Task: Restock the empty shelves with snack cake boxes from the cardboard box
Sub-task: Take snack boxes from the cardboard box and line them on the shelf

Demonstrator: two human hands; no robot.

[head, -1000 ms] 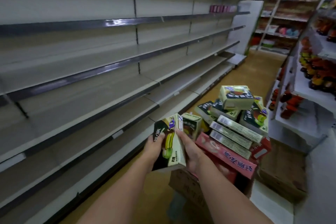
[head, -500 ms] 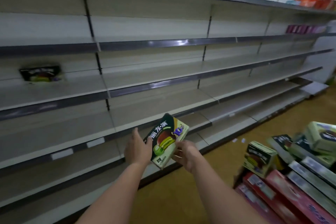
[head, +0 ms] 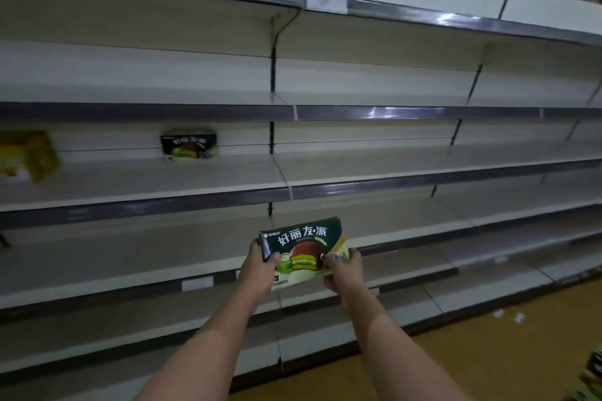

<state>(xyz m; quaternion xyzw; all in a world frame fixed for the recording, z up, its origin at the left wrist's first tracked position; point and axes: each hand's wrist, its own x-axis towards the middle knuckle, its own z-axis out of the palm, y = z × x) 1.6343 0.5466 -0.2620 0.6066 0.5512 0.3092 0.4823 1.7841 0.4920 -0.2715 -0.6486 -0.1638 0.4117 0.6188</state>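
Snack cake box [head: 301,251], seen from the head camera in front of the shelves [head: 358,187], is gripped at nine o'clock by left hand [head: 259,268] fingers and at three o'clock by right hand [head: 343,272] fingers, another box [head: 189,146] standing at eleven o'clock.

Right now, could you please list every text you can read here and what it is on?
"好丽友·派": front of the held box, in large white letters.
Small print on the held box: too small.
Shelved box: blurred.
Yellow box: blurred.
Shelf tags: blank or unreadable.
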